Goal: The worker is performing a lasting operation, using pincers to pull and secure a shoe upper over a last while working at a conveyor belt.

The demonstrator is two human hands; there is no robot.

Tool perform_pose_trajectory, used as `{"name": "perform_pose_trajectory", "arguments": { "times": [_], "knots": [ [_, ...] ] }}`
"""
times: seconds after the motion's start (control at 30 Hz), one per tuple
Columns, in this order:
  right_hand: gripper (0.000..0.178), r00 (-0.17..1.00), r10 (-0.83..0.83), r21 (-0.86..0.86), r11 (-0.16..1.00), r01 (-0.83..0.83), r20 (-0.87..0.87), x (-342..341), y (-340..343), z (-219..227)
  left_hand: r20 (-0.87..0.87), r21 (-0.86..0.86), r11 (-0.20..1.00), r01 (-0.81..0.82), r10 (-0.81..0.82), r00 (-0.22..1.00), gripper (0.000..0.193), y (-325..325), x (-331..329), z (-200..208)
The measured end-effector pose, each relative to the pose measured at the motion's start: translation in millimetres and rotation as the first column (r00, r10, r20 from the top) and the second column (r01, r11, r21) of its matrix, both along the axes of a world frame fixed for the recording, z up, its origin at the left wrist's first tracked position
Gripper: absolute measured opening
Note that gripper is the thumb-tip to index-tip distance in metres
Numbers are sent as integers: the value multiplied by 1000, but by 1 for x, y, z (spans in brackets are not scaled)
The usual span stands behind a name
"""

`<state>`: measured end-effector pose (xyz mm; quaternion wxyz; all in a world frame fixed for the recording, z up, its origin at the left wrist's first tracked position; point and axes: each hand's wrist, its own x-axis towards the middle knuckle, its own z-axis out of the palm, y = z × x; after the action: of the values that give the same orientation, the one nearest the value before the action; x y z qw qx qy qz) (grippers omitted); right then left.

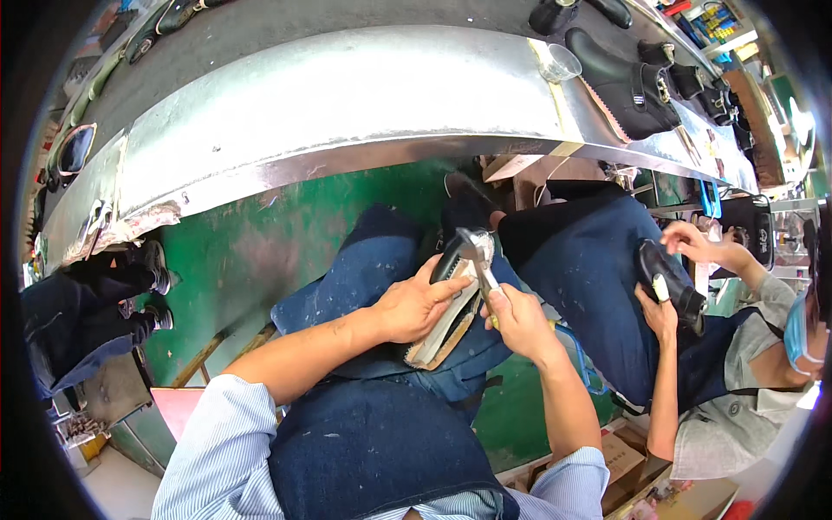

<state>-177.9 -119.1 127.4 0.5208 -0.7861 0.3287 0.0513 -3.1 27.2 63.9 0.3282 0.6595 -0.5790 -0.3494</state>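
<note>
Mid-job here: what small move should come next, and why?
Perhaps ease the left hand slightly back: its fingers lie on the upturned black shoe with a pale underside, close to the grey metal-headed hammer that the right hand grips.

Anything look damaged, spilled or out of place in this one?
Nothing looks spilled or broken around the hammer or the shoe. One untidy spot: crumpled, ragged-edged material at the left end of the silvery bench, whose front edge otherwise looks smooth. Whether it is torn, I cannot tell.
</note>
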Motion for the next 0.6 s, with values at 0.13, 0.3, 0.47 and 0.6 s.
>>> {"name": "perform_pose_trajectory", "arguments": {
  "times": [0.13,0.3,0.47,0.6],
  "knots": [
    [41,990,-45,12,999,47,-135,-1,0,-5,-28,173,982,-70,76,997,64,0,-5,3],
    [29,993,116,-393,914,-103,8,-17,27,-19,-193,159,963,-218,247,950,79,-2,-12,-6],
    [32,985,113,-363,919,-153,-129,-15,34,-1,-264,169,957,-237,276,924,82,1,-8,-19],
    [31,962,115,-411,887,-211,-247,-15,46,-5,-311,98,969,-228,248,918,86,0,-6,-21]
  ]
}}
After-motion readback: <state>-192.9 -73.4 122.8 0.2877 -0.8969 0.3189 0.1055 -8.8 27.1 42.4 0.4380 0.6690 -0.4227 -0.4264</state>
